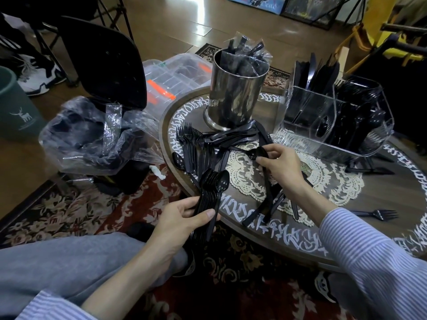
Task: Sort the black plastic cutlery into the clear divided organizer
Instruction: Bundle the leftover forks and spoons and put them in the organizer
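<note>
From the head view, the left hand point(184, 215) grips a stack of spoons point(211, 192) by the handles, just off the tabletop's point(277, 239) near-left edge. The right hand point(282, 167) pinches a single spoon point(260, 153) over the lace doily point(323, 179) at mid-tabletop. Loose forks point(189, 144) lie by the left edge, beside a steel canister point(233, 95). The organizer point(332, 121), already holding cutlery, stands at the far-right edge.

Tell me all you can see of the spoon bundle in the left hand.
The spoon bundle is a nested stack of glossy black plastic spoons, bowls up and away from the person, handles running down through the left hand, which grips them with the thumb across the front. It hangs at the round table's near edge.
</note>
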